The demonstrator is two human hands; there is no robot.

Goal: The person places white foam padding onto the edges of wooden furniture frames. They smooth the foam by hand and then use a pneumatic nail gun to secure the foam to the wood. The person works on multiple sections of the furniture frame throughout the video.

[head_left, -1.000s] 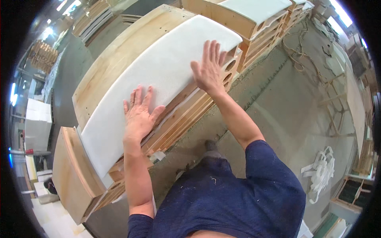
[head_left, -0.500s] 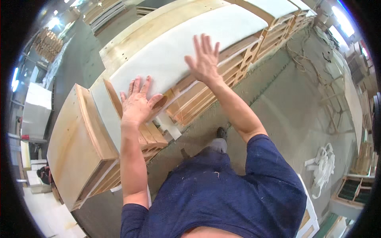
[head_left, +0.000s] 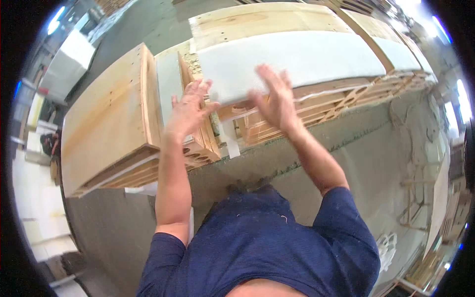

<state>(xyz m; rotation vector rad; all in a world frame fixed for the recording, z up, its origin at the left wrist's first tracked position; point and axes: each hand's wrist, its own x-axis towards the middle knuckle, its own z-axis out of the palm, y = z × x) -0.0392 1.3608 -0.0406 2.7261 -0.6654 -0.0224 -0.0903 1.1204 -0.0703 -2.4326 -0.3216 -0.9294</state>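
A long plywood frame (head_left: 277,20) carries a white padded sheet (head_left: 316,54) along its upper face. My left hand (head_left: 188,111) is over the gap between that sheet and a narrower white-topped frame (head_left: 170,81), its fingers apart and holding nothing. Whether its fingertips touch the wood I cannot tell. Over the front edge of the white sheet is my right hand (head_left: 277,96), slightly blurred, with fingers spread and nothing in them. A white strip (head_left: 229,138) hangs from the frame's front, between my hands.
To the left stands another plywood frame (head_left: 106,119) with a bare wooden top. More white-topped frames (head_left: 396,52) continue to the far right. White straps (head_left: 387,250) lie on the concrete floor (head_left: 361,168) at the lower right. White blocks (head_left: 67,59) stand at the far left.
The view has swung, and the frames now lie further right in it. My right hand has come nearer my left, to the front edge of the white sheet. Both hands stay open.
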